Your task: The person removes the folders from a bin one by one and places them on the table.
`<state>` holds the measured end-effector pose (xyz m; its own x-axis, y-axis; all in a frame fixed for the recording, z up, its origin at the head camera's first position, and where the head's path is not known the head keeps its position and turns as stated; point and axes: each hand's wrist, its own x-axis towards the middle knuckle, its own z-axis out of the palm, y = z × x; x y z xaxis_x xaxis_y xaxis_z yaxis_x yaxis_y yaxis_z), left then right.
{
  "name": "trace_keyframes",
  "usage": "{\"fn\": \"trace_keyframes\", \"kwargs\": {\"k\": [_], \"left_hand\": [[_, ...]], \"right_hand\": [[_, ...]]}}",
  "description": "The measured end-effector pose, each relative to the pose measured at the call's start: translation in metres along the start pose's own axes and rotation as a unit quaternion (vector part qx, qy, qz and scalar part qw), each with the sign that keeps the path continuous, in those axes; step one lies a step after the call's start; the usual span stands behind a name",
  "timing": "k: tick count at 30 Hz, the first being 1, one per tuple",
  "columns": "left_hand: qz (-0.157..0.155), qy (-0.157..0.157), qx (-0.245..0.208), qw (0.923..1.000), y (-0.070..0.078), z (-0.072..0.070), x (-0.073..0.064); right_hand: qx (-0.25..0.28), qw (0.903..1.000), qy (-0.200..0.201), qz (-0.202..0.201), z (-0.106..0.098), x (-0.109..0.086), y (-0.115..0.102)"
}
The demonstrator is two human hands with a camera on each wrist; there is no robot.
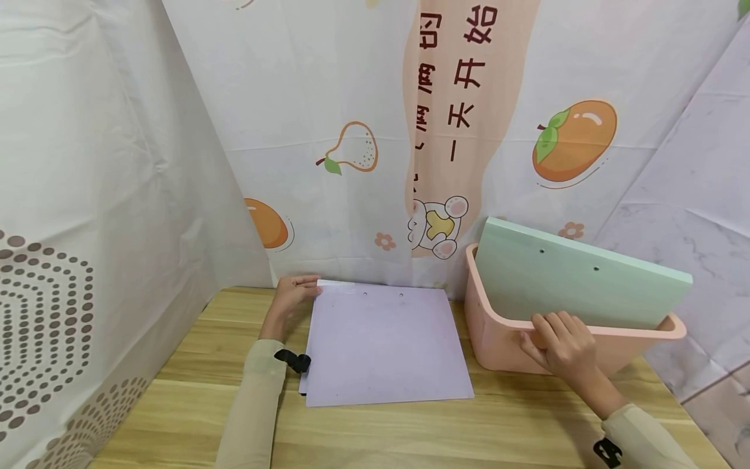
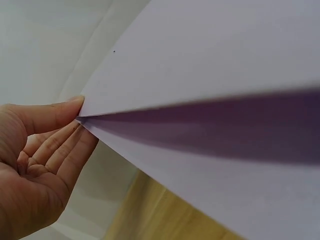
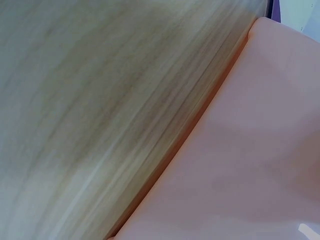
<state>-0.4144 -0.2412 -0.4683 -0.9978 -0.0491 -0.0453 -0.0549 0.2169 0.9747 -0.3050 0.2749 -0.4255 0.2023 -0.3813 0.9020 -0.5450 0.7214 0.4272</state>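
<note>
A light purple file folder (image 1: 387, 352) with two rivets near its far edge lies flat on the wooden table. At its far left corner my left hand (image 1: 290, 293) pinches it, thumb above and fingers beneath. From the left wrist view, the covers of the purple folder (image 2: 210, 60) part in a dark gap that narrows toward the pinched corner. My right hand (image 1: 565, 345) grips the front rim of a pink plastic bin (image 1: 510, 345), fingers curled over it. Inside that bin a mint green file folder (image 1: 574, 273), also with two rivets, leans back at a tilt.
Behind the table (image 1: 375, 436) hangs a printed fruit curtain (image 1: 351, 215), close to the far edges of the folder and bin. Another curtain with brown dots (image 1: 53, 312) hangs along the left side. Bare wood shows in front of the bin.
</note>
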Motion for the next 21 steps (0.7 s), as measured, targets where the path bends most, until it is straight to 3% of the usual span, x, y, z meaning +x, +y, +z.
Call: {"fn": "trace_keyframes", "kwargs": {"k": [13,21], "left_hand": [[-0.025,-0.004,-0.055,0.9982,-0.011,-0.002,0.005],[-0.011,-0.027,-0.061,0.9977,-0.015,-0.005,0.005]], "right_hand": [[0.002,1.0,0.002,0.002,0.0,0.002,-0.001],[0.002,1.0,0.006,0.003,0.001,0.003,-0.001]]}}
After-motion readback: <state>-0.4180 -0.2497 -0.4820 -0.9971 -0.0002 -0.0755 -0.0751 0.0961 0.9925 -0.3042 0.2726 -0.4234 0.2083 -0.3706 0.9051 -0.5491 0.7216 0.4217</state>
